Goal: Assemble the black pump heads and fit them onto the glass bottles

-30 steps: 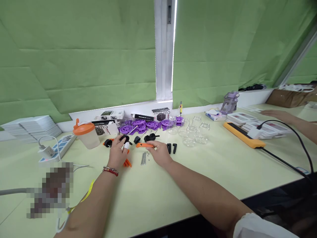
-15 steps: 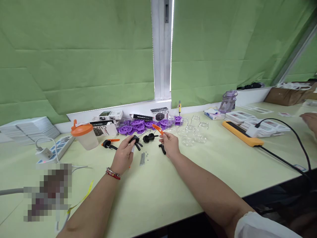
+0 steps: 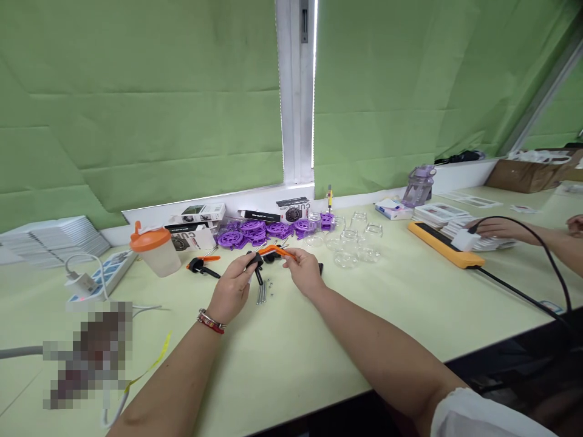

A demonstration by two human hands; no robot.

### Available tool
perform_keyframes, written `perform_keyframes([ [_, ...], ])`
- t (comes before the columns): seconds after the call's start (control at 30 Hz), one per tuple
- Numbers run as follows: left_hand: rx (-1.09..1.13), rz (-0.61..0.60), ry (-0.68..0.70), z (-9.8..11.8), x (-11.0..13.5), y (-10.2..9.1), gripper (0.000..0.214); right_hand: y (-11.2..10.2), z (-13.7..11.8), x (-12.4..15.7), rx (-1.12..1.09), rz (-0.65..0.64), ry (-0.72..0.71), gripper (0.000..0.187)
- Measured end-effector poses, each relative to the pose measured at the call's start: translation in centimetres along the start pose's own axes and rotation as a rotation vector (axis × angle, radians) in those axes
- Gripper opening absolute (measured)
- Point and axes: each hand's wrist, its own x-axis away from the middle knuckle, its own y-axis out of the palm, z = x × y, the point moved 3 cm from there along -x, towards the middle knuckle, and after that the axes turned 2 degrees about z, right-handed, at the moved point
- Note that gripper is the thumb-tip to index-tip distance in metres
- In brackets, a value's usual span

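Observation:
My left hand is closed round a black plastic clamp part with prongs pointing down. Between the fingers of my right hand is the end of an orange lever, whose other end meets the black part; whether they are joined I cannot tell. Below lie several long metal screws and small nuts. To the left rests another black part beside an orange lever. A black piece is half hidden behind my right hand.
Purple plastic rings, cup holder boxes and clear plastic cups stand along the back. An orange-lidded cup and a power strip are at left. Rightward lies a yellow power strip; another person's hand touches stacked cards.
My right hand has moved left, bringing the orange lever against the black part in my left hand. At the right, another person's hand has reached in over the stacked cards.

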Motion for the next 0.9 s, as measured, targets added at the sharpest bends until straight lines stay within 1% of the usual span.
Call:
perform_keyframes([
  [0.1, 0.008, 0.047, 0.013, 0.1, -0.2, -0.3, 0.039, 0.4, -1.1, 0.7, -0.01, -0.061, -0.037, 0.022],
  [0.2, -0.008, 0.086, -0.004, 0.1, -0.2, -0.6, 0.033, 0.8, -1.9, 1.5, 0.011, -0.136, -0.089, 0.022],
  [0.27, -0.043, 0.116, -0.04, 0.0, -0.1, -0.7, 0.028, 1.1, -2.1, 1.9, 0.016, -0.188, -0.123, 0.022],
  [0.37, -0.082, 0.185, -0.136, -0.2, 0.1, -0.8, 0.021, 1.4, -2.1, 2.2, -0.008, -0.252, -0.182, 0.021],
  [0.47, -0.058, 0.221, -0.212, -0.4, 0.2, -0.6, 0.027, 1.6, -1.9, 2.2, -0.028, -0.285, -0.214, 0.019],
  [0.53, -0.042, 0.222, -0.226, -0.4, 0.3, -0.5, 0.033, 1.7, -1.8, 2.2, -0.026, -0.301, -0.219, 0.019],
  [0.63, -0.046, 0.203, -0.235, -0.5, 0.4, -0.4, 0.04, 1.7, -1.9, 2.3, -0.007, -0.323, -0.226, 0.018],
  [0.73, -0.012, 0.143, -0.27, -0.7, 0.5, -0.2, 0.05, 1.6, -2.1, 2.4, 0.005, -0.336, -0.23, 0.018],
  [0.83, 0.094, 0.047, -0.368, -1.1, 0.8, 0.3, 0.061, 1.6, -2.1, 2.5, 0.017, -0.336, -0.232, 0.018],
  [0.9, 0.221, -0.004, -0.46, -1.3, 1.0, 0.6, 0.066, 1.7, -2.0, 2.5, 0.029, -0.347, -0.232, 0.019],
])
